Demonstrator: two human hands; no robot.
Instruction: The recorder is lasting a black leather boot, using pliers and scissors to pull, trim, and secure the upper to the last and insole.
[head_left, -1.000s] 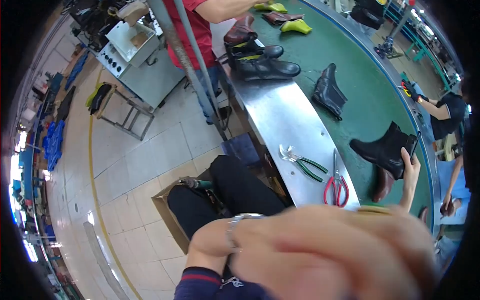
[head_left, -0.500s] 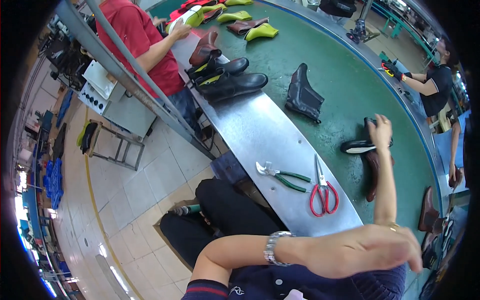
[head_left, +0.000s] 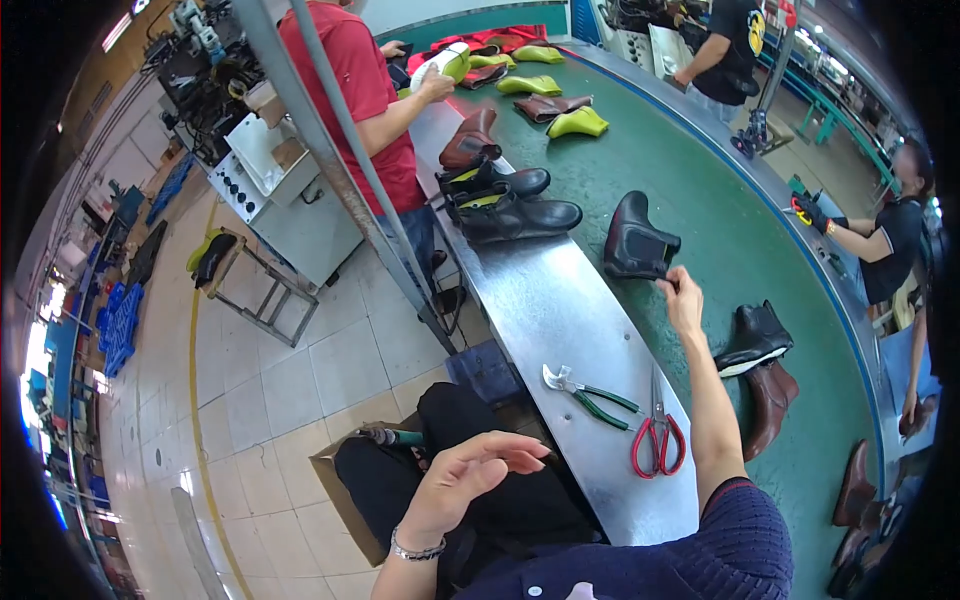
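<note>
Out over the green surface, my right hand (head_left: 685, 302) has its fingers closed on the near edge of a black ankle boot (head_left: 640, 240), which stretches away from it. My left hand (head_left: 475, 482) is raised above my lap with nothing in it, its fingers stretched out side by side. On the metal ledge (head_left: 545, 290) between me and the green surface lie green-handled pliers (head_left: 590, 395) and red-handled scissors (head_left: 657, 435). To the right of my right forearm are a black boot with a pale sole (head_left: 755, 338) and a brown boot (head_left: 768, 405).
Black boots (head_left: 520, 218) and a brown boot (head_left: 468, 138) stand farther along the ledge. Lime-green boots (head_left: 578, 123) lie at the far end. A person in red (head_left: 345, 90) holds a shoe there. A metal post (head_left: 330, 160) rises at left. Another person (head_left: 890, 235) works across.
My right hand has left the pale-soled boot and taken hold of the black ankle boot farther left. My left hand has swung back from the right to above my lap. The view has shifted.
</note>
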